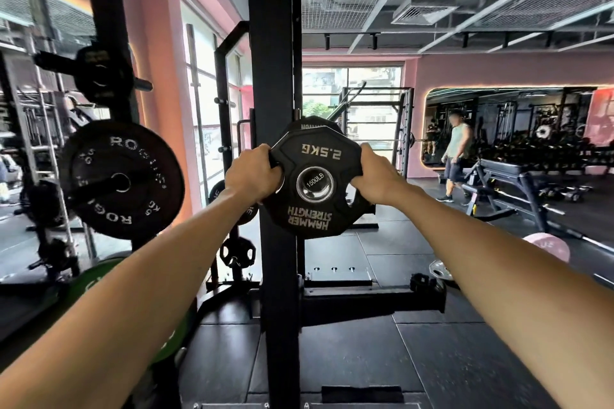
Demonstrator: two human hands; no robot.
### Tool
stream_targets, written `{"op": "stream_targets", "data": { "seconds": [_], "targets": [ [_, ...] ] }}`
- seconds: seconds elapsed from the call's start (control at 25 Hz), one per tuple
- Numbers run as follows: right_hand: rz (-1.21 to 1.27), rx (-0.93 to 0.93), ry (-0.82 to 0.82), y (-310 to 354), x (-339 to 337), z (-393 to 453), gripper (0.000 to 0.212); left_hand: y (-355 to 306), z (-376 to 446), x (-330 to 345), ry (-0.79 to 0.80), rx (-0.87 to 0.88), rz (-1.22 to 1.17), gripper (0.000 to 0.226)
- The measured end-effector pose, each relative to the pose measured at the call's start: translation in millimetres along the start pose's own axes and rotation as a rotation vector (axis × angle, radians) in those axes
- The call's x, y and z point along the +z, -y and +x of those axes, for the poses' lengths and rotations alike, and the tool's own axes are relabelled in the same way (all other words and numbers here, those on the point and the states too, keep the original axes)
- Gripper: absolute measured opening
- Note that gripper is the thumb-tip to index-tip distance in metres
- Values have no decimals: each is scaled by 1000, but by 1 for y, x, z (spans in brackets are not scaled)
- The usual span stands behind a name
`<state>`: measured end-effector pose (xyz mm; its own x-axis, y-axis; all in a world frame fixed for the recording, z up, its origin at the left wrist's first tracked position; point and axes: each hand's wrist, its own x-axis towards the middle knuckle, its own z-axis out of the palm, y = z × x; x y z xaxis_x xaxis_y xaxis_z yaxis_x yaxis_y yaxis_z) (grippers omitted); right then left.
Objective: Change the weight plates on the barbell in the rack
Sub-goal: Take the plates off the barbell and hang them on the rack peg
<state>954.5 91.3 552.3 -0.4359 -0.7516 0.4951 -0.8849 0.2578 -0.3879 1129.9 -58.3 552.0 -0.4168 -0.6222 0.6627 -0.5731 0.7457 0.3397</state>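
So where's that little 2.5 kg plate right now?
The 2.5 kg plate sits mid-frame on the barbell end, gripped by the left hand and right hand, before the black rack upright.

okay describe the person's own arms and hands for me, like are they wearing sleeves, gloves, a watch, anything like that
Both forearms are bare as far as the picture shows, with no sleeve edge in view. The left hand and the right hand wear no gloves, and no wraps or straps show at the wrists. No watch, bracelet or ring is visible, though the fingertips are partly hidden.

a person in shorts (458, 156) walks past a black bench (505, 176) by the mirror (531, 123).
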Motion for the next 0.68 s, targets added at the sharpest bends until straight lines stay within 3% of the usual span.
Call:
{"op": "stream_targets", "data": {
  "seconds": [0.16,0.36,0.56,0.68],
  "targets": [
    [23,-39,63,34,-10,-39,52,0,-45,-46,6,-41,62,26],
    [57,-105,89,94,-13,-59,47,22,-75,-115,-11,-113,131,28],
    [40,-186,95,177,4,-68,62,77,-99,-183,-47,-156,184,32],
    [90,-228,119,246,35,-75,50,138,-117,-235,-58,-171,232,32]
  ]
}}
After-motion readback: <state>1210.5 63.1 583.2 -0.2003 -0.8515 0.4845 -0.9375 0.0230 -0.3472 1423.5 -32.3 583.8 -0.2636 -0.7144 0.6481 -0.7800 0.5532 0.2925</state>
